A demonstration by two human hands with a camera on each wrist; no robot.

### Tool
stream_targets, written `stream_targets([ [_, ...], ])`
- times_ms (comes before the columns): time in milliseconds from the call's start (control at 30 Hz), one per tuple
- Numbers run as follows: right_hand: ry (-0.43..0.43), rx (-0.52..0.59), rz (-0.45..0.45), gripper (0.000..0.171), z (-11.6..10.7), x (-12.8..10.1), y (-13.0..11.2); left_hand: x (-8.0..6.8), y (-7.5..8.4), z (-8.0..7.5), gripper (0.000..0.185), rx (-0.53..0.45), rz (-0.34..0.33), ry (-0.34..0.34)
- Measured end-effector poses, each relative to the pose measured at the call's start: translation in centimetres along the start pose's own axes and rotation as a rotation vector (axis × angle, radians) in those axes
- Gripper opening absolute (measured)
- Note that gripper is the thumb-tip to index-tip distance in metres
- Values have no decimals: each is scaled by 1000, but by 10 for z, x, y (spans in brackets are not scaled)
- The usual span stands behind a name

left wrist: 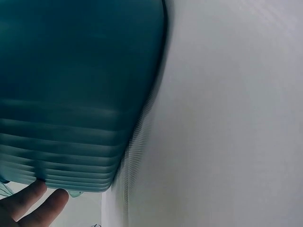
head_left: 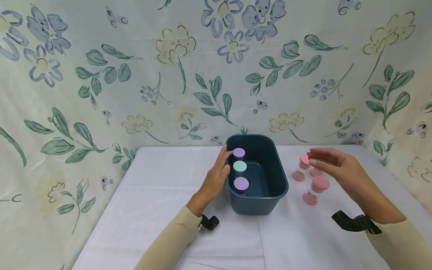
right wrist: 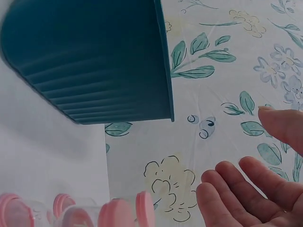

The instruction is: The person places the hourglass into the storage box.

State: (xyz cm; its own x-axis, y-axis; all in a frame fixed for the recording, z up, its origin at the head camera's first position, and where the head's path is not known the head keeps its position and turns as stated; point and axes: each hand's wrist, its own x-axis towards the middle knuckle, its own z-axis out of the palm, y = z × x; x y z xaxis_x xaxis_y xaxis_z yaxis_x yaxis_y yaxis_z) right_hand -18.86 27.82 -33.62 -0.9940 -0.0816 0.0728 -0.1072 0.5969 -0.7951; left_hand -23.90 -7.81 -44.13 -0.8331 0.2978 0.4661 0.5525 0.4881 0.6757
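Observation:
A dark teal bin [head_left: 259,205] stands on the white table. My left hand [head_left: 213,180] rests on its left rim with fingers extended, and its fingertips [left wrist: 56,201] show beside the ribbed wall in the left wrist view. Inside, along the left wall, stand small cylinders: a purple-capped one [head_left: 239,152], a mint-capped one [head_left: 240,166] and another purple-capped one [head_left: 241,183]. My right hand [head_left: 341,167], fingers straight and thumb apart, holds nothing above clear cylinders with pink ends, which look like sand timers. The nearest pink one [head_left: 320,183] stands upright; a farther one [head_left: 304,161] is near the fingertips.
A third pink-ended cylinder [head_left: 315,172] is partly covered by the right hand. The white tablecloth [head_left: 168,187] spreads left of the bin. Behind the table hangs a floral cloth [head_left: 175,93]. Each wrist carries a black strap mount [head_left: 354,222].

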Motion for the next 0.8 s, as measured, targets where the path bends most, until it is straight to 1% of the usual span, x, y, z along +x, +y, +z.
stream_targets([
  [167,-6,19,25,70,-2,-3,11,0,1,0,50,-7,3,-5],
  [433,7,21,75,74,-4,-4,24,3,1,-2,50,-7,1,-2],
  [567,7,-16,80,73,-5,-4,31,3,0,-3,50,-13,-4,-6],
  [667,-7,-4,64,69,-5,-5,38,3,-1,-2,50,-14,3,-5],
  [733,-14,25,60,69,-4,-6,42,3,-2,-2,50,-14,8,-4],
  [800,-17,42,83,71,-2,-6,43,3,-2,-1,50,-13,10,-5],
])
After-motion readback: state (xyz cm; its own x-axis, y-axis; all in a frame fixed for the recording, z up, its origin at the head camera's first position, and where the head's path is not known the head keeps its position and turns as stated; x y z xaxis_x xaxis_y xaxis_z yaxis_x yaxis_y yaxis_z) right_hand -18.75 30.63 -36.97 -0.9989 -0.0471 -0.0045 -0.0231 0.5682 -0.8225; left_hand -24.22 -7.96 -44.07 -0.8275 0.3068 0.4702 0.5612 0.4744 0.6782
